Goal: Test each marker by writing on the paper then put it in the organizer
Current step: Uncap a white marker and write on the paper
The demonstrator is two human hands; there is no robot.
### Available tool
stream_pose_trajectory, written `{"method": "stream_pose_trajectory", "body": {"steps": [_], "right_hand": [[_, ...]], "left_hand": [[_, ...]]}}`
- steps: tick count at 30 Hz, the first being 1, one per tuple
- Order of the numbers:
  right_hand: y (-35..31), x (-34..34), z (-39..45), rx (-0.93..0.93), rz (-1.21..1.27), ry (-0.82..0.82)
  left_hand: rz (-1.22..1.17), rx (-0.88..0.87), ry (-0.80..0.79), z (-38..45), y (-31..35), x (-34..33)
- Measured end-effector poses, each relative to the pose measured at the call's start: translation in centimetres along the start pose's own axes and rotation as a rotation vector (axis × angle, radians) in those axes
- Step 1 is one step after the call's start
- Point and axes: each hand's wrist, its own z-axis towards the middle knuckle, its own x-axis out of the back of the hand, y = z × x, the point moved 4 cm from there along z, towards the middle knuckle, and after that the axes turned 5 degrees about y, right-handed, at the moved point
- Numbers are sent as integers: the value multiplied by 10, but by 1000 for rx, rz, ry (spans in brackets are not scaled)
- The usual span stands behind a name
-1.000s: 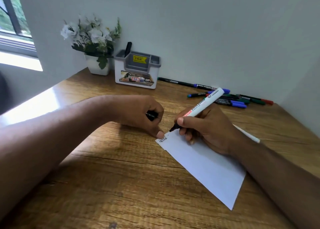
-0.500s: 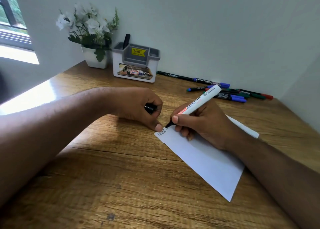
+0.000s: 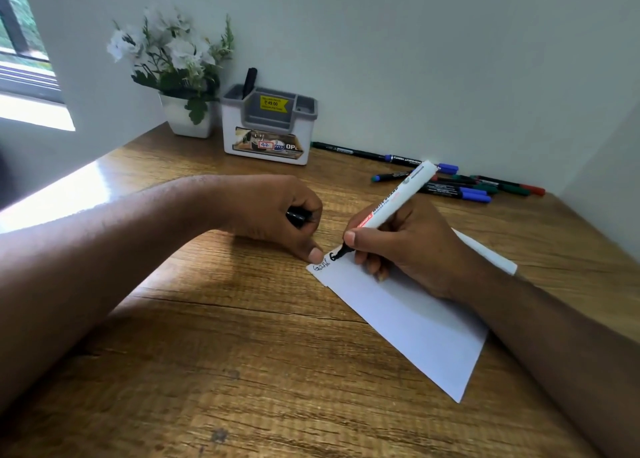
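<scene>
My right hand grips a white marker like a pen, its black tip touching the top left corner of the white paper. A thick black stroke sits beside thinner writing there. My left hand is curled around the marker's black cap, and its thumb presses down the paper's corner. The white and grey organizer stands at the back by the wall with one black marker upright in its left slot. Several more markers lie on the desk at the back right.
A white pot of white flowers stands left of the organizer. The wooden desk is closed in by walls at the back and right. A window is at the far left.
The marker tip has drawn a new thick black stroke at the paper's corner. The view has shifted a little; both hands stay in place.
</scene>
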Motion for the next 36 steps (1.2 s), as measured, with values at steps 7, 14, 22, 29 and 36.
{"method": "stream_pose_trajectory", "body": {"steps": [7, 14, 22, 29, 36], "right_hand": [[1, 1, 0, 11, -1, 54], [-1, 1, 0, 6, -23, 58], [1, 2, 1, -23, -30, 108], [3, 2, 1, -70, -30, 139], [5, 5, 1, -82, -39, 166]], "left_hand": [[-7, 5, 0, 0, 0, 0], [-8, 6, -3, 0, 0, 0], [-4, -1, -2, 0, -1, 0], [12, -17, 10, 1, -1, 0], [1, -11, 6, 1, -2, 0]]}}
